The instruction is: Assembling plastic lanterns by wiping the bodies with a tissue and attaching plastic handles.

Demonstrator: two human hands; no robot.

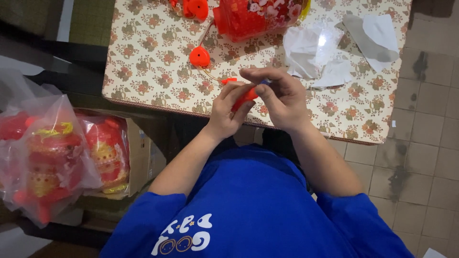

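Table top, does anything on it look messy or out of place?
Yes: crumpled clear wrapping and torn white paper lie loose at the table's far right. The red lantern lies on its side at the far edge. Nothing looks spilled or broken.

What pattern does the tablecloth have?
The tablecloth is cream with repeated red-brown flowers, shown in the head view.

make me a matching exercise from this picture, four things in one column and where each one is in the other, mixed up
Things:
1. small red piece
2. red heart-shaped part
3. crumpled clear wrapping
4. bagged red lanterns

Places:
A. on the tablecloth, right of the big red lantern
B. beside the table, over a cardboard box
C. between the left hand and right hand
D. alone on the tablecloth, on a thin cord

Pairs: 1-C, 2-D, 3-A, 4-B
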